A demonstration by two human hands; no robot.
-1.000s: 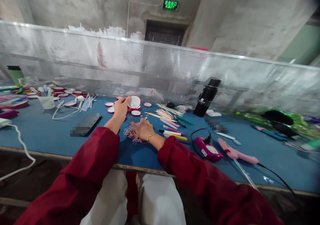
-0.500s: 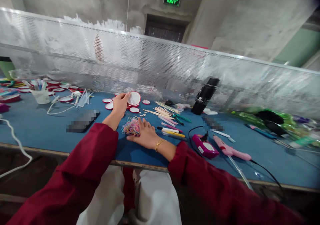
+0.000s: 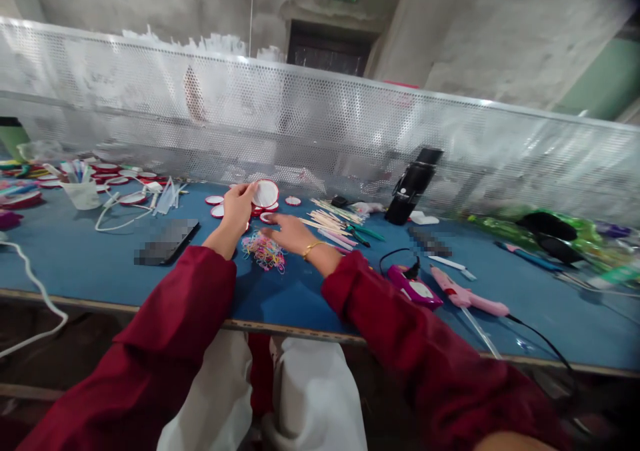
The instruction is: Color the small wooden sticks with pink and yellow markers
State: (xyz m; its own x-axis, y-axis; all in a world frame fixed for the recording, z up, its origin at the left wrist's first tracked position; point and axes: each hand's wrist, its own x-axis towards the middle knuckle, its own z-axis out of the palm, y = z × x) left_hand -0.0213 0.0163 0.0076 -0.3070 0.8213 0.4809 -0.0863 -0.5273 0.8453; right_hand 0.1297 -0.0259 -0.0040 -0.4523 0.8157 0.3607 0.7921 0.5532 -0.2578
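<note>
My left hand [image 3: 237, 212] is closed on the edge of a round white disc [image 3: 265, 194] with a red rim, holding it tilted up over other discs. More red-rimmed white discs [image 3: 214, 200] lie on the blue table around it. My right hand [image 3: 291, 233] is palm down just beyond a tangled pile of small coloured rubber bands [image 3: 264, 251]. Its fingers stretch left towards a small disc [image 3: 267, 217], with a gap between thumb and forefinger. Nothing shows in them, though the fingertips are small and partly blurred.
Wooden sticks [image 3: 327, 220], green-handled pliers [image 3: 363, 235] and pens lie right of my right hand. Further right are a purple box [image 3: 414, 287], a pink glue gun [image 3: 465, 294] and a black folded umbrella [image 3: 411, 187]. A phone [image 3: 167, 242] and a white cup of pens [image 3: 83, 194] are left.
My right hand has moved forward from the rubber band pile towards the discs, and its spread fingers have drawn closer together. My left hand still holds the disc almost in place.
</note>
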